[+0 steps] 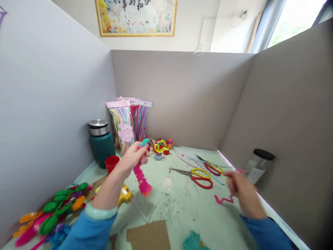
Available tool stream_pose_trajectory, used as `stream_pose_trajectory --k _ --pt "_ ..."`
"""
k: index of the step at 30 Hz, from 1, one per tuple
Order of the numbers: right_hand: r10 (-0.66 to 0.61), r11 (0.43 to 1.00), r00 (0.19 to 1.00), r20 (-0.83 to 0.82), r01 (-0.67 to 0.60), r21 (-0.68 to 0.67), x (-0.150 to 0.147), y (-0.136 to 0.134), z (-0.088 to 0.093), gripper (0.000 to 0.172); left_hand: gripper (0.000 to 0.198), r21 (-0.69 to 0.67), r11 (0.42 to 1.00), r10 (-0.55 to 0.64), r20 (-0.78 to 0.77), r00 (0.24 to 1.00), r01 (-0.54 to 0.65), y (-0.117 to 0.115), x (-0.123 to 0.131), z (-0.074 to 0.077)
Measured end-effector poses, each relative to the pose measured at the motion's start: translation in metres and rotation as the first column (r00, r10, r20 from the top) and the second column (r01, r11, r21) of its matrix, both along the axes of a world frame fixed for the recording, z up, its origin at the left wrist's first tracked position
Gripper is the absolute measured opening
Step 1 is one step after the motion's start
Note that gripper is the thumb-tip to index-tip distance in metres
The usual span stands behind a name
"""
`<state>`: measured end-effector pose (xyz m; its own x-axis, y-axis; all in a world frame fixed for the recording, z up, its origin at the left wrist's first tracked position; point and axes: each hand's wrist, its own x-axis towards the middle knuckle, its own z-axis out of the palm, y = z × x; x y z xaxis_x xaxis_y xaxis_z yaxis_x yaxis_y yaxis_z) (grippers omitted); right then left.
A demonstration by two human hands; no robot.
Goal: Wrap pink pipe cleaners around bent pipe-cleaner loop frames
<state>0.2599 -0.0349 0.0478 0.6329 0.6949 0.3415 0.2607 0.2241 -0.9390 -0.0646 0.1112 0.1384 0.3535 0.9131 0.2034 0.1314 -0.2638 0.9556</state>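
Observation:
My left hand (132, 157) is raised over the green table (179, 208) and closed on a pink twisted pipe-cleaner piece (142, 178) with a teal tip, which hangs down from my fingers. My right hand (240, 191) is blurred by motion near the table's right side. Its fingers seem pinched on a pink pipe cleaner (224, 199) that trails in a zigzag onto the table. Both sleeves are blue.
Two pairs of yellow-and-red scissors (199, 175) lie mid-table. Packs of pipe cleaners (130, 121), a green flask (101, 142) and a red cup (111, 163) stand at the back left. Finished pipe-cleaner flowers (52, 211) lie left; cardboard (148, 236) lies near; a jar (258, 163) stands right. Grey partitions enclose the table.

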Motion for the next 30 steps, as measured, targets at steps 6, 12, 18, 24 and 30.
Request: stream_pose_trajectory --k 6,12,18,24,30 --pt "0.46 0.88 0.871 0.17 -0.423 -0.214 -0.084 0.047 -0.03 0.031 0.035 -0.416 0.76 -0.474 0.17 0.864 0.499 -0.04 0.07 -0.072" --pt "0.398 0.917 0.91 0.117 -0.39 -0.088 -0.096 0.05 -0.051 0.029 0.027 -0.494 0.717 -0.485 0.151 0.861 0.491 -0.039 0.084 -0.12" --pt "0.377 0.923 0.926 0.024 -0.374 -0.087 -0.097 0.05 -0.059 0.021 0.027 -0.532 0.67 -0.52 0.162 0.839 0.518 -0.041 0.086 -0.121" --pt "0.424 0.9 0.9 -0.097 -0.431 -0.063 -0.09 0.053 -0.058 0.018 0.035 -0.548 0.678 -0.456 0.21 0.865 0.491 -0.039 0.086 -0.12" --pt "0.569 0.811 0.816 -0.101 -0.577 -0.092 -0.091 0.049 -0.051 0.016 0.035 -0.535 0.637 -0.491 0.274 0.827 0.555 -0.036 0.083 -0.122"
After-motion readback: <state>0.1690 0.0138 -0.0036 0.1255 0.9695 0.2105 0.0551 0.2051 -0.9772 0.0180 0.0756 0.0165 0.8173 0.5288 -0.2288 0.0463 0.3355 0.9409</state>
